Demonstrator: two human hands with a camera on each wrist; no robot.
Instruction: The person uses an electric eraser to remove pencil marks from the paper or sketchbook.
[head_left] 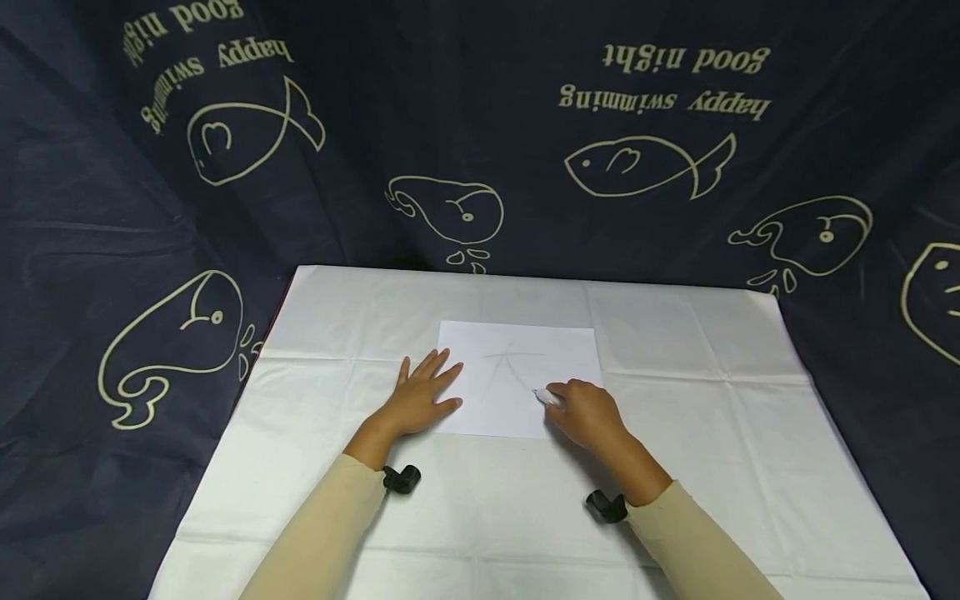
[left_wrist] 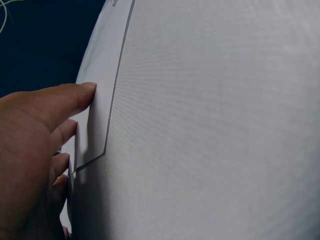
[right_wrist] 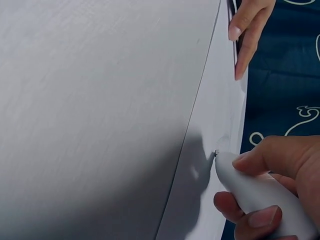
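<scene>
A white sheet of paper (head_left: 517, 421) lies on the white-covered table, with faint grey lines like part of a star on it. My left hand (head_left: 420, 398) rests with spread fingers on the paper's left edge; its thumb (left_wrist: 75, 100) lies over the sheet in the left wrist view. In my right hand (head_left: 588, 412) is a thick, smooth white pen-like tool (right_wrist: 255, 192) with a small dark tip. Thumb and fingers curl round its body. The tip points left, close over the lower end of a slanting line at the sheet's right side.
White cloth with fold creases covers the table (head_left: 480, 517). Behind and beside it hangs dark blue fabric (head_left: 525, 83) printed with fish, whales and lettering. A small black device sits at each wrist, one at the left wrist (head_left: 402, 479) and one at the right wrist (head_left: 606, 506).
</scene>
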